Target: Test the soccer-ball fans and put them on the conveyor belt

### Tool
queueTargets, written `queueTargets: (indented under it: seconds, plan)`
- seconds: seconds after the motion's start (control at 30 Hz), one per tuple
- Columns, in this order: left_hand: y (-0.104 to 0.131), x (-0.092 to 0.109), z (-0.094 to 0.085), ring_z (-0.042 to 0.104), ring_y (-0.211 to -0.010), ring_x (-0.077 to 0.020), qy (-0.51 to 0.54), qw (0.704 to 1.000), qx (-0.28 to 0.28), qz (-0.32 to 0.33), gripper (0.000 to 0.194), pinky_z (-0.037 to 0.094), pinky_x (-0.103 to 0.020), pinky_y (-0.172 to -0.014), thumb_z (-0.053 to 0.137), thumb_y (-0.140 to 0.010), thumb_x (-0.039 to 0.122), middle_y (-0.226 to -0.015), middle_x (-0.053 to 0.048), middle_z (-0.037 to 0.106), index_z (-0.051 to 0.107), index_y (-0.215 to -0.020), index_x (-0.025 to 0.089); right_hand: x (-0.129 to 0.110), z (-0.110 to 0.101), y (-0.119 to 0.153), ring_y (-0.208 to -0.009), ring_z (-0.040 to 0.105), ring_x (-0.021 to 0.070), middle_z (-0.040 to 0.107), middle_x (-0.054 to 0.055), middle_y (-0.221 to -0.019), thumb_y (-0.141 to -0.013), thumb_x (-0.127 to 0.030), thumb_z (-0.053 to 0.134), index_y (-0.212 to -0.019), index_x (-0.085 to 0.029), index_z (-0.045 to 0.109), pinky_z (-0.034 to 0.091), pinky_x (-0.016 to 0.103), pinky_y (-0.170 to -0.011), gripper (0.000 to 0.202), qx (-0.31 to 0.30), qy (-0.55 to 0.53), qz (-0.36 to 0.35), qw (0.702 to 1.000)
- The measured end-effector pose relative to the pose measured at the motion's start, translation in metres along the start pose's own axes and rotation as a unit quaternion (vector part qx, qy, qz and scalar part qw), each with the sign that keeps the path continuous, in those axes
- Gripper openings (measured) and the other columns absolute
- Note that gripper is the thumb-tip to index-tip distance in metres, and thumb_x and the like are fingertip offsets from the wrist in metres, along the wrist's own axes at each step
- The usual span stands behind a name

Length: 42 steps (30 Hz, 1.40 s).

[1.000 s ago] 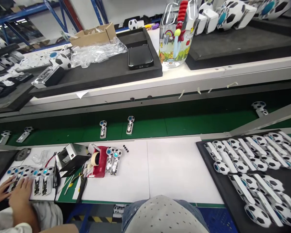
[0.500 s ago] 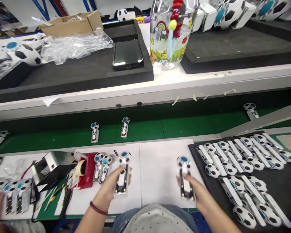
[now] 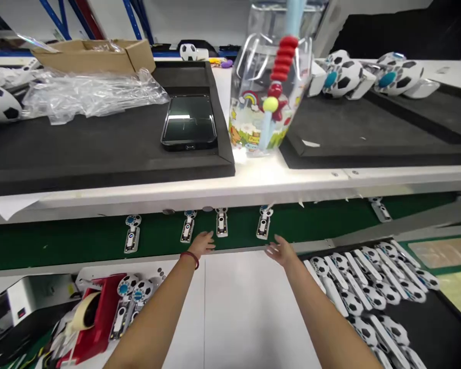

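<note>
Left hand [image 3: 203, 245] empty, fingers loosely apart, football-pattern unit [image 3: 222, 225] ahead-right on green belt [image 3: 311, 223], long axis pointing away. Right hand [image 3: 281, 251] also empty, fingers apart, nearer the slightly slanted unit [image 3: 263, 226] lying ahead-left, same belt

We are in a factory assembly workshop: a green conveyor belt [image 3: 157, 233] carries identical football-patterned units, more fill a black foam tray [image 3: 426, 328], and a red tape dispenser [image 3: 104, 312] stands on our paper-covered bench [image 3: 253, 312].
</note>
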<state>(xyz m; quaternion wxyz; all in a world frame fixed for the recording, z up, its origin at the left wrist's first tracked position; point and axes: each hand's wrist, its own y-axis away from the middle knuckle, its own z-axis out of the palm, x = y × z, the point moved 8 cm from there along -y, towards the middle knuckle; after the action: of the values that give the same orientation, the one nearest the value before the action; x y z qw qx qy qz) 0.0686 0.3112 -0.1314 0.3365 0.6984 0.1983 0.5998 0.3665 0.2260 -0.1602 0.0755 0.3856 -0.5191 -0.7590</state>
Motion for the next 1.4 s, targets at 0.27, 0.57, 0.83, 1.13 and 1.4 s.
queueTargets:
  seconds: [0.27,0.57,0.83,1.13,1.4]
  plan:
    - [-0.020,-0.036,-0.067,0.014,-0.132,-0.0365,-0.338,0.926,0.156,0.062,0.039,0.016,-0.055,-0.104,0.057,-0.078,0.018,-0.145,-0.011,0.022,0.055,-0.117,0.022,0.143,-0.049,0.017,-0.068,0.061,0.0091,0.059,-0.002,-0.078,-0.073,-0.025,0.059,-0.086,-0.022,0.053,0.046,0.020,-0.061,0.015,0.014,0.053,0.099,0.994]
    - [-0.063,-0.025,-0.056,0.052,-0.105,-0.0228,-0.422,0.901,0.084,0.060,0.027,0.043,-0.046,-0.090,0.055,-0.084,0.030,-0.117,-0.008,0.053,0.056,-0.106,0.014,0.236,-0.016,0.077,-0.087,0.064,0.0197,0.066,0.006,-0.086,-0.062,-0.040,0.068,-0.091,-0.018,0.060,0.047,0.029,-0.073,0.038,-0.094,0.117,0.205,0.967]
    - [0.060,-0.051,0.011,0.056,-0.087,-0.0168,-0.365,0.914,0.008,0.177,0.028,0.043,-0.029,-0.087,0.042,-0.086,0.018,-0.094,-0.006,0.056,0.066,-0.101,0.022,0.180,0.051,0.074,-0.106,0.056,0.0200,0.059,0.004,-0.118,-0.062,-0.043,0.074,-0.121,-0.029,0.043,0.045,0.032,-0.083,0.068,-0.184,0.064,0.147,0.970]
    - [0.150,-0.108,0.057,0.059,-0.090,-0.0251,-0.396,0.861,-0.196,0.253,0.044,0.047,-0.035,-0.080,0.073,-0.063,0.036,-0.103,-0.006,0.061,0.065,-0.107,0.036,0.188,0.044,0.082,-0.080,0.064,0.0182,0.069,0.001,-0.083,-0.061,-0.039,0.077,-0.090,-0.020,0.061,0.049,0.036,-0.082,0.038,-0.179,-0.011,0.182,0.967]
    - [0.021,-0.030,-0.185,0.044,-0.119,-0.0272,-0.318,0.907,0.266,0.075,0.036,0.031,-0.052,-0.101,0.049,-0.087,0.027,-0.126,-0.013,0.049,0.051,-0.120,0.013,0.160,0.009,0.090,-0.094,0.062,0.0267,0.068,0.006,-0.100,-0.058,-0.042,0.078,-0.094,-0.022,0.067,0.047,0.045,-0.086,0.042,-0.214,0.063,0.121,0.967]
